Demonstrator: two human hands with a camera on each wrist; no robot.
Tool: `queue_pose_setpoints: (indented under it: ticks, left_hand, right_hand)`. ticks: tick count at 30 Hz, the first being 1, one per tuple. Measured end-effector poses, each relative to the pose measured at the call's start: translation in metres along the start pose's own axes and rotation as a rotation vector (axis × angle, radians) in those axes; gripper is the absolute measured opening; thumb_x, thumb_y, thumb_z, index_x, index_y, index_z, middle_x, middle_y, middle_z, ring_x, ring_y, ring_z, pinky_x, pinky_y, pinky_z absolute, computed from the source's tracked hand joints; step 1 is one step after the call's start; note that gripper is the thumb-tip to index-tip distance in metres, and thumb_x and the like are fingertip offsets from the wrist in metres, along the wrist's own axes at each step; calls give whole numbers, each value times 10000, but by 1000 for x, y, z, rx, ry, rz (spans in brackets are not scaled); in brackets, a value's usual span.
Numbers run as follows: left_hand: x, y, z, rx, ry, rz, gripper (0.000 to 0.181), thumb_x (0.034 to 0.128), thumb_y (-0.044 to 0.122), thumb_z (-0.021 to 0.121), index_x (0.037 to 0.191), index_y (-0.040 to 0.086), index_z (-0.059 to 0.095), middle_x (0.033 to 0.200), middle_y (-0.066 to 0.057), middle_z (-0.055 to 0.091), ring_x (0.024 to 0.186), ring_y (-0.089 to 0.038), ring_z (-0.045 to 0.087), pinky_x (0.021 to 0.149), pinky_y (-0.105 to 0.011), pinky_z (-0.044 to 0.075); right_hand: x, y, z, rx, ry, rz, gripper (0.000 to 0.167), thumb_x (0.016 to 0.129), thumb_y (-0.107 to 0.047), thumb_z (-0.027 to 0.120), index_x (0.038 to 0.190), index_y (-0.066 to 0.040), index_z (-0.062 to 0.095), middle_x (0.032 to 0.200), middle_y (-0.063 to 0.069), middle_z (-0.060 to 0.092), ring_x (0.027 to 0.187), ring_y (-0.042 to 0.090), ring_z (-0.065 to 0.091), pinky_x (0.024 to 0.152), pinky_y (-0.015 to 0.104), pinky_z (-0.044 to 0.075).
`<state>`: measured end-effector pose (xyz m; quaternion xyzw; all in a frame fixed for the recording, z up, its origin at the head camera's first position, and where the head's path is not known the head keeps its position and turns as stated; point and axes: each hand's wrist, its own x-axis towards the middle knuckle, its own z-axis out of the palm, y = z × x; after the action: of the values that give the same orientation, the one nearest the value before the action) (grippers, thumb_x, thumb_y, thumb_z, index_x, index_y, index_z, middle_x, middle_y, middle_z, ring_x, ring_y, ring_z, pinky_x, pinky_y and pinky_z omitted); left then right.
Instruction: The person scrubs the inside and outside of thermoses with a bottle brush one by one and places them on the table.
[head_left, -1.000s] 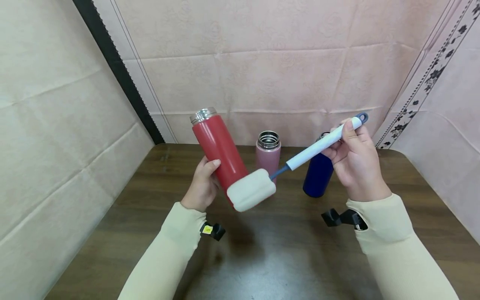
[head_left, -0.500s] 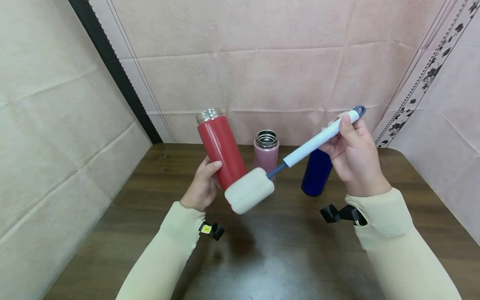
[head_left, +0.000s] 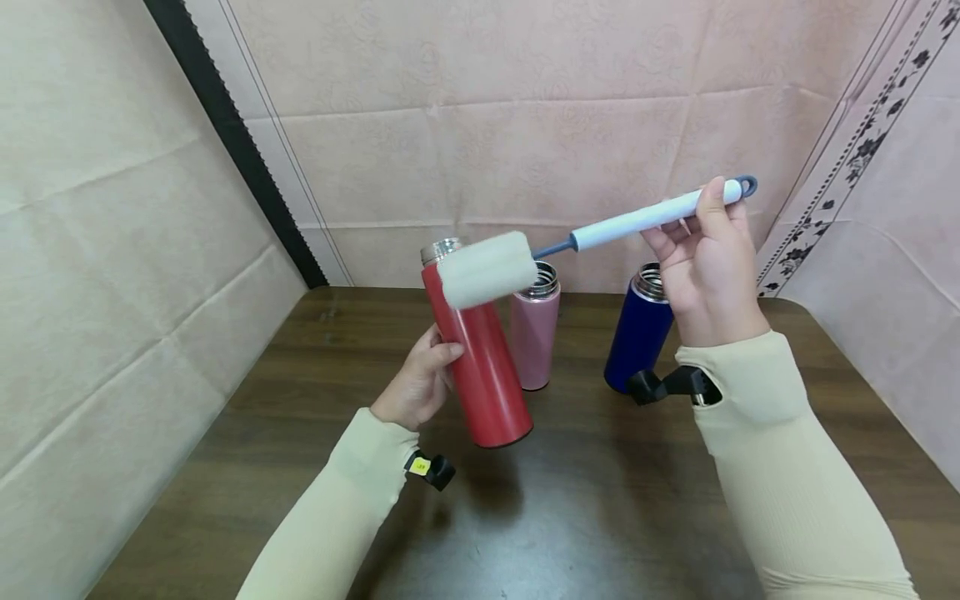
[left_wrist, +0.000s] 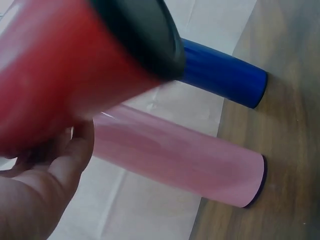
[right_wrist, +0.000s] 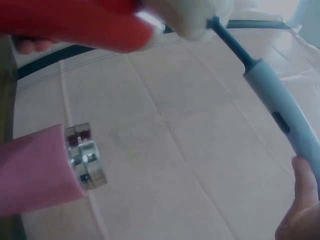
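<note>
My left hand grips a red bottle round its middle, tilted with its metal neck up and to the left, above the table. My right hand pinches the light blue handle of a brush near its looped end. The brush's white sponge head appears in front of the red bottle's upper part and hides part of its neck; whether they touch I cannot tell. In the right wrist view the handle runs up to the sponge.
A pink bottle without a lid stands behind the red one. Near my right wrist is a blue bottle, its metal neck uncovered. Cloth walls surround the wooden table at the back and sides.
My right hand has risen, lifting the sponge from the red bottle's lower end to its neck. The red bottle has shifted right and down, and the blue bottle's mouth has come into view.
</note>
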<state>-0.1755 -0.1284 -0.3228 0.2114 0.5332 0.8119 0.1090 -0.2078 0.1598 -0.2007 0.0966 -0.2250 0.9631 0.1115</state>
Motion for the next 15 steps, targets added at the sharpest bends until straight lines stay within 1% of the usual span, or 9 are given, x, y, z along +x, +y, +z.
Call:
queue_pose_setpoints:
  ticks: [3, 7, 13, 15]
  left_hand:
    - [1, -2, 2, 3, -22, -3, 562, 829, 199, 538, 1350, 148, 333, 1199, -2, 535, 1079, -152, 547, 872, -322, 520]
    - [1, -4, 4, -7, -22, -7, 533, 828, 190, 540, 1326, 145, 356, 1179, 1, 546, 1060, -151, 555, 857, -315, 526]
    - [2, -5, 1, 5, 12, 3, 476, 826, 195, 537, 1277, 141, 392, 1140, 19, 567, 1036, -138, 562, 858, -308, 520]
    - [2, -4, -1, -2, 43, 16, 456, 831, 197, 523, 1268, 146, 401, 1136, 28, 572, 1040, -134, 559, 868, -311, 512]
  right_hand:
    - [4, 0, 4, 5, 49, -18, 147, 962, -222, 492, 975, -93, 422, 764, 84, 476, 671, 220, 552, 635, 394, 587]
    - [7, 0, 5, 10, 65, -21, 150, 962, -222, 496, 996, -94, 426, 767, 89, 478, 684, 224, 542, 637, 400, 587]
    - [8, 2, -4, -3, 66, 31, 145, 960, -213, 499, 959, -87, 428, 696, 96, 493, 618, 226, 539, 602, 398, 583]
    - [7, 2, -9, -16, 49, 61, 142, 963, -208, 495, 961, -86, 420, 701, 95, 491, 612, 233, 559, 603, 406, 583]
